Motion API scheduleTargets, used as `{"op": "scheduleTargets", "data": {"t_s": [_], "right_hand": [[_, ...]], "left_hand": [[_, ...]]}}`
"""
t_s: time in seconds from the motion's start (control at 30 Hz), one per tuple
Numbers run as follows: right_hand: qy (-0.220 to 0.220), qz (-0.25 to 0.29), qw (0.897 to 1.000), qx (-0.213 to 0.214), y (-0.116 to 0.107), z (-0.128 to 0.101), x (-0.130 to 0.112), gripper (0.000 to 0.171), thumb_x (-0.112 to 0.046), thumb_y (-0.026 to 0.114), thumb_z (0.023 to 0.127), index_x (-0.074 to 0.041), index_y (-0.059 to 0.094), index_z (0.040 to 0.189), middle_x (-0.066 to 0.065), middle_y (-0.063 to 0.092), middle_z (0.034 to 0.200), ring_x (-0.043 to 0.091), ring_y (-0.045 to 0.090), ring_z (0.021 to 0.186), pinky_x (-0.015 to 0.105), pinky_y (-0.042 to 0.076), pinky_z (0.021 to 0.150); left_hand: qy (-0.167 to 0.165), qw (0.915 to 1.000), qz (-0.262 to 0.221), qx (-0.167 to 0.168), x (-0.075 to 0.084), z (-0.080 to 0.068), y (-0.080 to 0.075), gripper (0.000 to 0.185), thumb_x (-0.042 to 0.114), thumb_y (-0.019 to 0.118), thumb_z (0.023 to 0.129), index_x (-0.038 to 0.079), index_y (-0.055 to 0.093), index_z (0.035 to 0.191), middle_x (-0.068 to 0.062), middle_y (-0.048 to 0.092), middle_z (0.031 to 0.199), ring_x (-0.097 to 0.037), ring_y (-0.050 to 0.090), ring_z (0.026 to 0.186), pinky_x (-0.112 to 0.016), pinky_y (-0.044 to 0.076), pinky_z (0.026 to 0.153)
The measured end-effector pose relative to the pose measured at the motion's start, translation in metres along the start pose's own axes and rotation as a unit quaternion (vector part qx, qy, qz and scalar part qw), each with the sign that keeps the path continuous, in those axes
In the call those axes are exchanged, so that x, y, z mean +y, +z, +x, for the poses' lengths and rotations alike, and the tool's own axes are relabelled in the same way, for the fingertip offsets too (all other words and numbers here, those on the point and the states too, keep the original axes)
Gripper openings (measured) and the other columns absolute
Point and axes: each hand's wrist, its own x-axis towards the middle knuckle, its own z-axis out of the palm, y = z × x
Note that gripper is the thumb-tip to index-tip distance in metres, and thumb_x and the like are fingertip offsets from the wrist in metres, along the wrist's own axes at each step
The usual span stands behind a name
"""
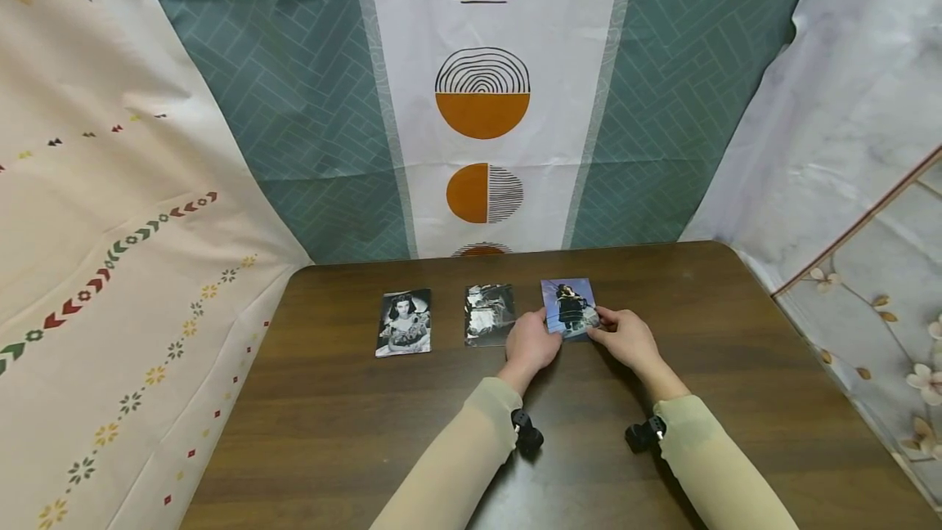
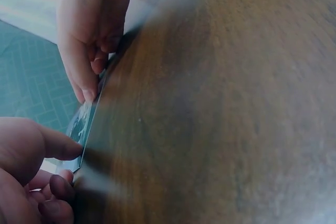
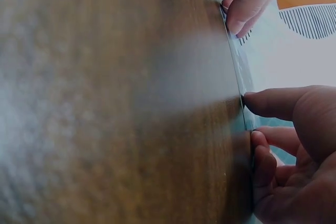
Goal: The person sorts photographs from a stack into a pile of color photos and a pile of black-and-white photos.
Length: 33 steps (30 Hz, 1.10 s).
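A glossy photo card with a blue-purple background and a dark-clothed figure lies on the table between both hands. At its lower left edge, my left hand holds the card between thumb and fingers. My right hand pinches its right side near the lower corner. In the left wrist view the card appears nearly edge-on, close to the tabletop. The right wrist view shows the thumb of my right hand against the card's near edge. Part of the card's lower left is hidden by the left hand.
Left of the hands lie two black-and-white photo cards, a middle one close to the left hand and another farther left. All rest on a brown wooden table. A patterned cloth hangs behind the table's far edge.
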Motion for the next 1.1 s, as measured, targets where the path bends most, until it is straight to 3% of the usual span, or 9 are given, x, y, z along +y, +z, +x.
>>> {"op": "scheduleTargets", "data": {"t_s": [0.23,1.1], "right_hand": [[0.002,-0.001,1.000,-0.001,0.0012,0.0000,-0.0010,0.059,-0.024,0.076,0.099,0.007,0.060,0.146,0.025,0.070,0.120,0.042,0.062,0.112,0.060,0.048,0.097],[-0.001,0.001,1.000,-0.005,0.0001,-0.0026,0.0032,0.060,-0.024,0.076,0.099,0.007,0.059,0.147,0.025,0.068,0.120,0.041,0.062,0.111,0.060,0.049,0.097]], "left_hand": [[-0.003,0.9999,0.013,-0.008,-0.0044,0.0017,0.0036,0.058,0.024,0.073,0.096,0.015,0.063,0.152,-0.009,0.070,0.138,-0.032,0.070,0.117,-0.049,0.057,0.089],[0.002,0.9995,0.024,-0.019,-0.0046,-0.0021,0.0036,0.060,0.030,0.072,0.097,0.014,0.061,0.154,-0.011,0.069,0.134,-0.031,0.068,0.117,-0.048,0.057,0.089]]}}
